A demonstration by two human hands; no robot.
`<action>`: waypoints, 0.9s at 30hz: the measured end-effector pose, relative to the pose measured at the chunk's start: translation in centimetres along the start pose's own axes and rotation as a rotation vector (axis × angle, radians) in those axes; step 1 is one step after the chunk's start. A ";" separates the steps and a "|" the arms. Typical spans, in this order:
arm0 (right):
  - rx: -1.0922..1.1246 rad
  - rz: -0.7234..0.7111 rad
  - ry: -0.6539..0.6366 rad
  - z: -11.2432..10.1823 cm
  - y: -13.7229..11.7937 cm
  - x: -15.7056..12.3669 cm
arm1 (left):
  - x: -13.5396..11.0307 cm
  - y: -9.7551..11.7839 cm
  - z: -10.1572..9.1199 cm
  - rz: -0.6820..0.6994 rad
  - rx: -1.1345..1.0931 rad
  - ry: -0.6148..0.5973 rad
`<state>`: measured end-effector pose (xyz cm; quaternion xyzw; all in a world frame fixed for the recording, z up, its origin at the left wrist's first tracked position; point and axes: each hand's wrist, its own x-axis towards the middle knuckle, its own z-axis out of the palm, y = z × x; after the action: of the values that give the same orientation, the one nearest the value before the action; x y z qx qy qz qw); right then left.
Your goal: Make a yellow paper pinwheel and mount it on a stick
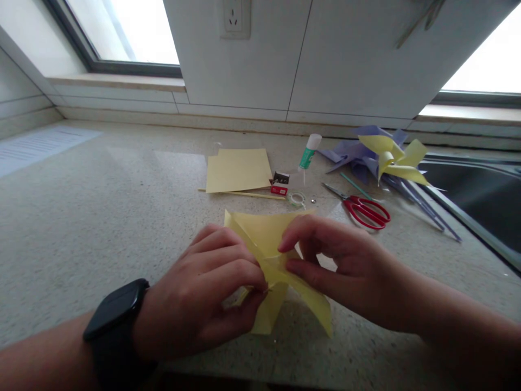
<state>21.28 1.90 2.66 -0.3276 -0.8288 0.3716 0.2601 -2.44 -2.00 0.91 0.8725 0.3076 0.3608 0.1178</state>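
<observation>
Holding a thin yellow paper sheet with cut, pointy flaps (274,266) over a pale speckled stone counter (122,217), I have it right in the middle, between my two hands. My left hand (211,277) is on its left side, with the thumb and pointing finger pinching a bit of the paper near the middle. A black watch with a dark strap (116,309) is on that wrist. My right hand (342,260) is on the other side, curved, with its fingertips at the paper and a little gap between thumb and finger; I cannot tell if they pinch it. One flap pokes up past my hands at the back, and others hang down in front, toward me. Just behind the paper are a thin yellow stick (256,195), flat pale yellow paper squares (240,171), a tiny red and black box (280,183) and a small clear ring of tape (297,199). Past my right hand lie scissors with red handles (368,210). Farther back are a green and white glue stick (310,151), a curly yellow paper pinwheel (393,155) and folded purple paper (350,152).
</observation>
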 end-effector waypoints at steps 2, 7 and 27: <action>-0.021 -0.050 0.030 0.1 -0.1 -0.1 | 0.0 0.0 0.0 -0.002 0.004 0.014; -0.042 -0.116 0.050 0.5 -0.4 -0.1 | 0.0 0.0 0.2 -0.007 0.046 0.059; -0.125 -0.173 0.106 1.3 -0.7 0.0 | -0.3 -0.3 0.0 0.000 0.117 0.113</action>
<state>20.14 0.97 2.48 -0.2896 -0.8607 0.2772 0.3139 -2.70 -1.94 0.64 0.8564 0.3341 0.3906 0.0490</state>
